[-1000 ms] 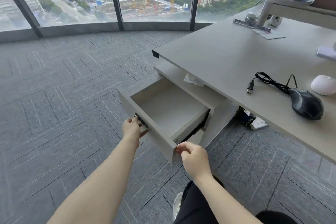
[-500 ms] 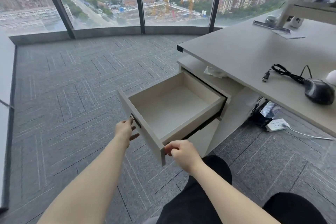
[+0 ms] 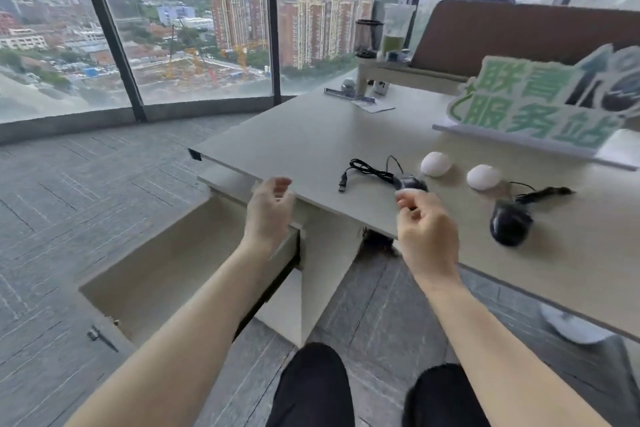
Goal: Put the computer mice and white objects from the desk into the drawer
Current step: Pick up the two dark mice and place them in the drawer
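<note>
The drawer point(image 3: 162, 267) stands pulled out under the desk point(image 3: 294, 139), and its inside looks bare. A black wired mouse point(image 3: 412, 182) lies on the desk with its coiled cable point(image 3: 363, 168) to the left. A second black mouse point(image 3: 510, 224) sits further right near the front edge. Two white egg-shaped objects point(image 3: 435, 164) point(image 3: 483, 177) rest behind the mice. My right hand point(image 3: 427, 229) hovers with loosely curled fingers at the near edge of the first mouse and holds nothing. My left hand point(image 3: 270, 211) floats open above the drawer's back corner.
A green-and-white sign point(image 3: 533, 107) stands on the desk at the right, before a brown partition point(image 3: 519, 31). A small raised shelf point(image 3: 381, 68) carries bottles at the far end. A person's head shows behind the partition. Grey carpet and tall windows lie left.
Both hands have let go of the drawer front and risen toward the desk top. The view has tilted up and right, which brings the second mouse and the sign into sight.
</note>
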